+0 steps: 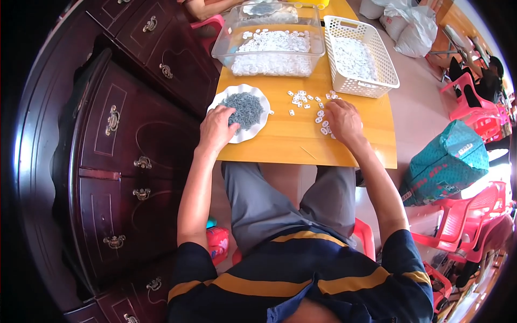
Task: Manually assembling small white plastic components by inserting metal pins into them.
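On the left of the yellow wooden table, a white wavy-rimmed plate (259, 127) holds a heap of small grey rod-like pieces (246, 109). My left hand (215, 127) reaches over its near left rim, thumb and fingers apart, fingertips at the heap's edge. Toward the right, my right hand (346, 121) is bent down among small white oval pieces (324, 131), its fingers curled together; whatever is between their tips is hidden. Just beyond lie several loose white two-holed pieces (300, 98).
A clear plastic bin (269, 64) and a white perforated basket (371, 86), both with many white pieces, stand at the back. A thin stick (308, 153) lies near the front edge. Dark drawers (107, 124) border the left; a teal bag (447, 161) and pink chairs (452, 220) are right.
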`<state>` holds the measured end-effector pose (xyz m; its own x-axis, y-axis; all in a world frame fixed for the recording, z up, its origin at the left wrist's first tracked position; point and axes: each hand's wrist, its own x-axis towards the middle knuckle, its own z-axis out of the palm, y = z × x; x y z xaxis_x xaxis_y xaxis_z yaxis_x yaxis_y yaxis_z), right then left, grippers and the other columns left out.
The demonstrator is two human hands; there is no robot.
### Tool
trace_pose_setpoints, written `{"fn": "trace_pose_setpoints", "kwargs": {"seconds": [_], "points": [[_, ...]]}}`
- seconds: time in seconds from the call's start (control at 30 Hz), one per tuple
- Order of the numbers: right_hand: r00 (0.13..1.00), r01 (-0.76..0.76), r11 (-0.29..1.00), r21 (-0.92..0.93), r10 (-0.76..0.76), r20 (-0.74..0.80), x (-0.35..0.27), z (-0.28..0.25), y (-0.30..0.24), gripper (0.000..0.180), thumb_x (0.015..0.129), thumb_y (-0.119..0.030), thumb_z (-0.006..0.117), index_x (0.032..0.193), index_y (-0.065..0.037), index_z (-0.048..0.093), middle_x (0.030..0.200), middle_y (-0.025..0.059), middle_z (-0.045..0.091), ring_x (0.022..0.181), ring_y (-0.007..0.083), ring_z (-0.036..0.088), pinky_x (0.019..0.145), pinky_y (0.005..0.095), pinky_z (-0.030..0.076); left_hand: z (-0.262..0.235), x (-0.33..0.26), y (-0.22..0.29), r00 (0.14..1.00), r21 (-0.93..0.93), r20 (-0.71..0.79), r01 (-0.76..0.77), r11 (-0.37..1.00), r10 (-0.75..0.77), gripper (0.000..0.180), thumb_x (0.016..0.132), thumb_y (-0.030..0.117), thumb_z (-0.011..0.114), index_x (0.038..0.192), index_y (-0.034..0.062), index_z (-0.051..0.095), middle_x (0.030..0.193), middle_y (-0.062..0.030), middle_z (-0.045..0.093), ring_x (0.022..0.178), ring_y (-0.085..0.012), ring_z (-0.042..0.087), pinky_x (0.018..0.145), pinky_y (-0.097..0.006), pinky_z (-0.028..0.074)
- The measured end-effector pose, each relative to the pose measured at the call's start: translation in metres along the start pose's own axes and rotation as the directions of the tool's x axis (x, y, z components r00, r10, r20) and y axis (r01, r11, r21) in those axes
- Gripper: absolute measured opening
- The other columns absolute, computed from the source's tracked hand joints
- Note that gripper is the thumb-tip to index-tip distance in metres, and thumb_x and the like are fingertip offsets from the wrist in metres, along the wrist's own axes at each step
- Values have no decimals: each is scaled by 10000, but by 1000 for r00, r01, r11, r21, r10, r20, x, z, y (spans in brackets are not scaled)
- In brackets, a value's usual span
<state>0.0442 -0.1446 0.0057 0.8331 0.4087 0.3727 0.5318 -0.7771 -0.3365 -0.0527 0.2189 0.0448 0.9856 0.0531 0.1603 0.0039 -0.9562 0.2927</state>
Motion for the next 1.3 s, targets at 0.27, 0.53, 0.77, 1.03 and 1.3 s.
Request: {"fn": "trace_pose_setpoints", "kwargs": {"seconds": [0.27, 0.53, 0.77, 1.03, 1.3], "points": [[995, 3, 999, 48, 2, -103, -13, -8, -8, 196, 931, -181, 681, 1066, -47, 727, 1108, 150, 725, 1064, 360, 666, 967, 466, 509, -2, 13, -17, 997, -58, 21, -68, 996, 69, 306, 806, 144, 816, 1095, 64, 752, 1085, -123, 708, 992, -342, 690, 873, -424, 555], [979, 70, 984, 164, -36, -202, -31, -21, -27, 148, 917, -140, 706, 1016, -32, 728, 1060, 149, 734, 1004, 360, 681, 912, 454, 521, 1, 25, -26, 990, -72, 30, -138, 988, 141, 193, 826, 123, 774, 1008, 60, 758, 977, -153, 710, 926, -349, 696, 833, -444, 560], [977, 100, 936, 337, -28, -211, -67, -44, -56, 102, 930, -47, 677, 1020, -9, 705, 1060, 157, 731, 989, 370, 687, 879, 426, 537, -2, 34, -26, 987, -107, 103, -110, 988, 121, 143, 819, 107, 739, 953, 55, 741, 975, -159, 714, 940, -361, 698, 841, -458, 565], [993, -57, 713, 699, -29, 111, -133, -39, -106, 145, 951, -99, 672, 1061, -15, 717, 1007, 172, 738, 933, 368, 716, 805, 407, 578, -4, 42, -31, 988, -301, 128, -46, 953, 88, 112, 803, 33, 712, 911, 28, 745, 884, -142, 742, 809, -275, 730, 751, -368, 572], [963, -95, 651, 753, -133, 236, -156, -18, -102, 176, 979, -140, 642, 1067, -8, 717, 828, 143, 701, 750, 301, 702, 716, 406, 560, -13, 54, -23, 981, -337, 194, 63, 939, 4, 135, 825, 65, 742, 948, 16, 770, 846, -103, 765, 771, -162, 724, 752, -308, 574]]}}
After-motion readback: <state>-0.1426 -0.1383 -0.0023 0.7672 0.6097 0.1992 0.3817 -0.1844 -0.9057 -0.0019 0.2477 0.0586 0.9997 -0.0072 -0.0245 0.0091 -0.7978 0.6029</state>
